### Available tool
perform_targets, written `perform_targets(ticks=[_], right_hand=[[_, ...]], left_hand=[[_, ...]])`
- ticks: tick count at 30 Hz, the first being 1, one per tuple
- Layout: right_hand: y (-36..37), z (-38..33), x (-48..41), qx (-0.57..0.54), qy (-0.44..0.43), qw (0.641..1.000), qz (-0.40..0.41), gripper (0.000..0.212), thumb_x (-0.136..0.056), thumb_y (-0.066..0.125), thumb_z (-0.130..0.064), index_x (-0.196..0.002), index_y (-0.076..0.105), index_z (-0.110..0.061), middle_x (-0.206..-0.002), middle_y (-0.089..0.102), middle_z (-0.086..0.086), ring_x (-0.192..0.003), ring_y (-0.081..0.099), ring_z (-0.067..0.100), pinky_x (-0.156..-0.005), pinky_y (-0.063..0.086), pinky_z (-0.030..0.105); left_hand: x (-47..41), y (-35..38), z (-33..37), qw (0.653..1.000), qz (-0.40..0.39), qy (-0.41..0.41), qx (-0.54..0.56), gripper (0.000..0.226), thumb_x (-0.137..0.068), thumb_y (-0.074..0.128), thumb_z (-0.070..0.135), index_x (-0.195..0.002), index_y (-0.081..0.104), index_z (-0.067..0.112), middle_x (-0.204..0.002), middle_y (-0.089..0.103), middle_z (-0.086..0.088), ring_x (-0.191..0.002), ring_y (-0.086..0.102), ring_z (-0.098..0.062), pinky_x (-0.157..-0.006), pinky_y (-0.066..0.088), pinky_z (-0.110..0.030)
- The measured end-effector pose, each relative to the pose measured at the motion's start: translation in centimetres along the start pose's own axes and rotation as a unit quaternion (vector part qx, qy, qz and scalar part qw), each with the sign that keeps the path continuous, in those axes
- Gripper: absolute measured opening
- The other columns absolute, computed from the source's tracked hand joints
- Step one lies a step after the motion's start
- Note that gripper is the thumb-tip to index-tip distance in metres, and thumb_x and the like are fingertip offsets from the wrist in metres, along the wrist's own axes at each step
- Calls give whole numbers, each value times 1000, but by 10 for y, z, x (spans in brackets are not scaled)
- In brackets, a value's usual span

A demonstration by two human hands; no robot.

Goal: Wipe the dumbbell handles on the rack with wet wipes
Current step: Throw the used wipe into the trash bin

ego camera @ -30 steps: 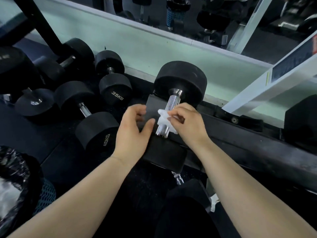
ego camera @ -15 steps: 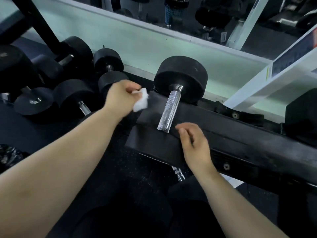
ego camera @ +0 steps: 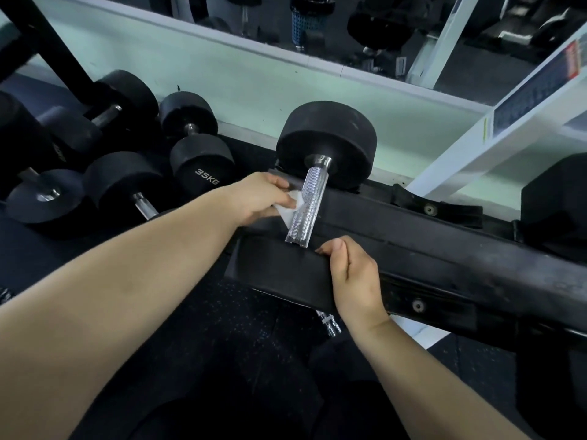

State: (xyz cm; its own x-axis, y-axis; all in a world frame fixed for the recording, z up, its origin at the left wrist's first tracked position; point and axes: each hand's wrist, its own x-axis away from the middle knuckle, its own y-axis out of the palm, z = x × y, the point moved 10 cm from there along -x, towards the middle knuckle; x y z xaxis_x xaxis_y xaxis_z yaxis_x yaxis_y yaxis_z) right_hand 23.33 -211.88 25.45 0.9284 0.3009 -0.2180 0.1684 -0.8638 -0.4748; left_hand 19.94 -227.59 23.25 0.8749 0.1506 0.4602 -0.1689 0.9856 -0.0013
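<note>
A large black dumbbell lies across the rack rail [ego camera: 444,249], its knurled chrome handle [ego camera: 306,204] running from the far head [ego camera: 327,138] down to the near head [ego camera: 279,268]. My left hand [ego camera: 257,198] pinches a white wet wipe [ego camera: 290,206] and holds it against the left side of the handle. My right hand [ego camera: 352,274] rests on the top edge of the near head just right of the handle's lower end, fingers curled over the rubber.
Several black dumbbells, one marked 35KG [ego camera: 203,166], lie on the floor at the left. A pale green wall base and a mirror stand behind. A white slanted frame [ego camera: 476,147] rises at right. Another dark weight [ego camera: 556,198] sits at the far right of the rack.
The wipe passed from my right hand to my left. My left hand swung out left with it, then came back to the handle's left side. My right hand dropped to the near head.
</note>
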Motion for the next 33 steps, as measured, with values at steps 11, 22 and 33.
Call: perform_targets(ticks=[11, 22, 33], right_hand=[[-1, 3, 2, -36, -23, 999, 28, 51, -81, 26, -40, -73, 62, -4, -67, 53, -18, -70, 52, -6, -65, 36, 3], [-3, -1, 1, -30, -63, 997, 41, 47, -85, 29, -29, -70, 62, 2, -66, 58, 2, -72, 53, 10, -63, 38, 10], [-5, -7, 2, -8, -84, 995, 50, 45, -85, 30, -23, -68, 62, 4, -63, 63, 13, -73, 53, 16, -61, 39, 15]], left_hand=[[-22, -9, 34, 993, 93, 54, 45, 29, -81, 58, -12, -72, 47, 14, -76, 52, -2, -69, 53, -10, -63, 49, -20], [-11, -5, 11, 998, 51, 21, 21, 30, -83, 54, -12, -111, 56, -5, -73, 55, -3, -59, 58, -7, -56, 49, -15], [18, -6, -23, 991, -20, -50, -123, 20, -79, 60, -11, -72, 57, 8, -48, 61, 5, -40, 56, 2, -42, 45, -8]])
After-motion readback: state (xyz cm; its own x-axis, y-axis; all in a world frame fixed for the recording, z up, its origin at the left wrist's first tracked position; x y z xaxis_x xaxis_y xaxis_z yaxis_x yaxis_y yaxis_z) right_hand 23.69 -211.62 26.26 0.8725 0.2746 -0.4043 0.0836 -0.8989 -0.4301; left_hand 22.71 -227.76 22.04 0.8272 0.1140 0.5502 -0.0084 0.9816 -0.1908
